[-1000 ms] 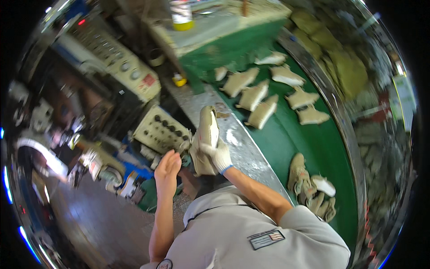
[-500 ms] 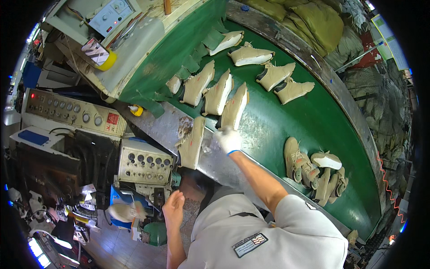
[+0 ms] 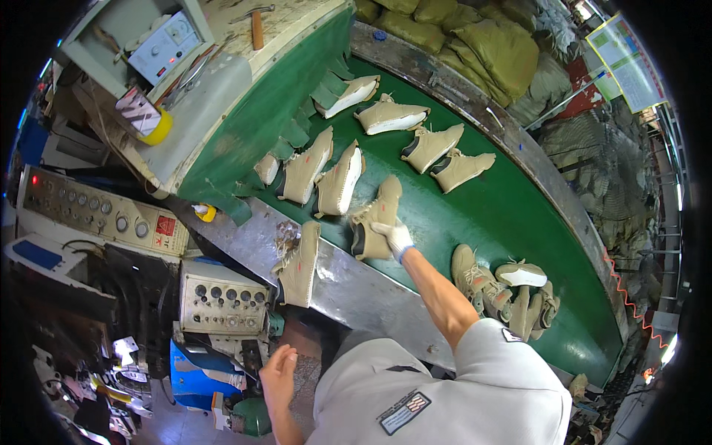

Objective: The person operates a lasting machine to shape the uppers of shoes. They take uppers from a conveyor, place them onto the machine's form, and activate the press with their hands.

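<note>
My right hand (image 3: 393, 237), in a white glove with a blue cuff, is closed on the heel end of a beige shoe (image 3: 380, 211) at the near edge of the green belt (image 3: 437, 215). The shoe's toe points away from me. Left of it, another beige shoe (image 3: 299, 267) lies on its side on the metal ledge (image 3: 345, 289). More beige shoes, such as this white-soled shoe (image 3: 341, 178), lie beyond on the belt. Low by my body, my bare left hand (image 3: 279, 374) hangs open and holds nothing.
At right on the belt sits a cluster of laced shoes (image 3: 482, 285). Control boxes (image 3: 225, 300) with knobs stand at left. A yellow bottle (image 3: 205, 213) is on the ledge, and a hammer (image 3: 257, 30) lies on the upper bench. Sacks (image 3: 493, 52) are piled beyond the belt.
My right hand has taken hold of the shoe at the row's near end. That shoe has turned, and its white sole is out of sight. The whole view has shifted slightly.
</note>
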### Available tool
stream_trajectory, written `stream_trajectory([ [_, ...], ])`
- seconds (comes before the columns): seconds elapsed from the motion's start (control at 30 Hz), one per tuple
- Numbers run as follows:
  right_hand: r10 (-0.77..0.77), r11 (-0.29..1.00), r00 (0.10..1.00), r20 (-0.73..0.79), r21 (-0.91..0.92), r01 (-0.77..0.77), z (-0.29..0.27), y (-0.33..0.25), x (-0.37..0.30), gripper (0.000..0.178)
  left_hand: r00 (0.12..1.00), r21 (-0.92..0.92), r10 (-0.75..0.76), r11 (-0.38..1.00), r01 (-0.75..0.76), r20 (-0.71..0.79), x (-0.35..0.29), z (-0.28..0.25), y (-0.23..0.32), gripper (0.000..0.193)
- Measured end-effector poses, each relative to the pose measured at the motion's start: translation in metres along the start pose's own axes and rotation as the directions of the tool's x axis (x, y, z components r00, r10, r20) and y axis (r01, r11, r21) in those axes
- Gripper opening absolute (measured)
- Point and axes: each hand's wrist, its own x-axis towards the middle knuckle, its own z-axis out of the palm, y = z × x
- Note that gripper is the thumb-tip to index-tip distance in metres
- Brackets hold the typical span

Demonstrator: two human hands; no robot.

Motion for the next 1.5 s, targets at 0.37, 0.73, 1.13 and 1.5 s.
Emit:
stream_trajectory([
  [0.37, 0.351, 0.700, 0.621, 0.701, 0.244, -0.671, 0.191, -0.017, -0.221, 0.054, 0.911, -0.365, 0.394, 0.836, -0.410, -0.122, 0.035, -0.104, 0.070, 0.043],
  [0.73, 0.353, 0.927, 0.302, 0.885, -0.289, -0.239, 0.438, 0.025, -0.353, 0.066, 0.780, -0.596, -0.078, 0.693, -0.405, -0.621, -0.057, -0.296, -0.059, 0.014],
  [1.13, 0.375, 0.912, 0.341, 0.862, -0.277, -0.303, 0.556, 0.116, -0.400, 0.051, 0.478, -0.514, -0.198, 0.433, -0.741, -0.856, -0.064, -0.381, -0.116, 0.043],
  [1.5, 0.294, 0.953, 0.490, 0.820, -0.213, -0.215, 0.587, 0.161, -0.398, 0.037, 0.790, -0.798, -0.154, 0.243, -0.551, -0.593, -0.027, -0.352, -0.142, 0.049],
])
